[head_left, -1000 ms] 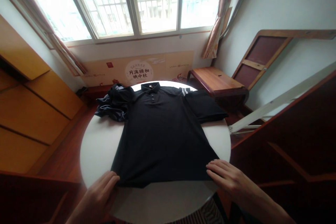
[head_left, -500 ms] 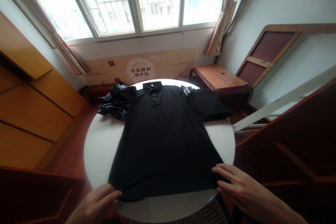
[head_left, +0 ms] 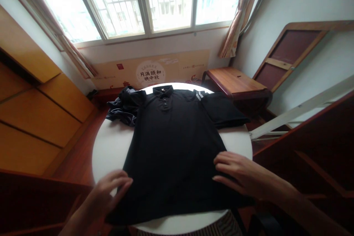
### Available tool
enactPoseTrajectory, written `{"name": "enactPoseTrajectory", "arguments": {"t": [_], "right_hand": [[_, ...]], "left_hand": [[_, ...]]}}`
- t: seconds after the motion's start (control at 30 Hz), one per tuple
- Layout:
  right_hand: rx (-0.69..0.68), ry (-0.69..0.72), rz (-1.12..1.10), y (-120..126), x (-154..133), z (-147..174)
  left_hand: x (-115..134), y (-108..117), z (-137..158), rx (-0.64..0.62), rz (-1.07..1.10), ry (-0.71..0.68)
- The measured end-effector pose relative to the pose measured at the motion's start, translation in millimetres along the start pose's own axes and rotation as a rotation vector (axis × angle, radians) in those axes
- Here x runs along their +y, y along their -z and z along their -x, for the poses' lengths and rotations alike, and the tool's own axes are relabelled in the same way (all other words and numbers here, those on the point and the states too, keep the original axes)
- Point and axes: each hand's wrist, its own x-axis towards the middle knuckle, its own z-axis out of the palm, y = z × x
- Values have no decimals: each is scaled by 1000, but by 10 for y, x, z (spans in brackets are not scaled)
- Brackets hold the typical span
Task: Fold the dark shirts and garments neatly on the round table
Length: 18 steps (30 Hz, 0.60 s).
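Observation:
A black polo shirt (head_left: 177,147) lies face up across the table, its collar at the far end and its hem toward me. White stripes mark its right-hand sleeve cuff. Over the shirt's left edge, near the hem, is my left hand (head_left: 110,188), fingers a little apart and holding nothing I can see. My right hand (head_left: 240,171) rests at or just above the right edge, thumb spread from bent fingers. Whether either hand touches the cloth is hard to tell.
The round white table (head_left: 110,147) carries a crumpled dark garment heap (head_left: 121,107) at far left and a folded black garment (head_left: 224,110) at far right. A low wooden table (head_left: 238,81) stands behind, near a window. Wooden cabinets (head_left: 35,114) are on the left.
Both hands have let go of the hem corners and moved up along the shirt's side edges. The hem now lies spread wider and closer to me. The view has shifted slightly.

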Motion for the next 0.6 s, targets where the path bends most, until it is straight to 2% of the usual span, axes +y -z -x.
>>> {"name": "enactPoseTrajectory", "arguments": {"t": [0.13,0.23,0.33,0.4,0.47,0.53,0.6], "right_hand": [[-107,112,-79,1,282,-1109],[-116,137,-82,-244,369,-1977],[-130,117,-51,-635,304,-2571],[-149,90,-4,-889,225,-2751],[-139,89,39,-1080,165,-2794],[-109,105,57,-1181,141,-2768],[-94,109,50,-1208,146,-2735]], "left_hand": [[-615,190,-938,265,-67,163],[-1173,353,-1754,464,-119,381],[-1637,430,-2376,457,-223,660],[-1863,426,-2614,415,-265,837],[-2039,400,-2727,403,-281,957],[-2191,382,-2763,423,-247,976],[-2328,384,-2765,478,-159,936]]}}
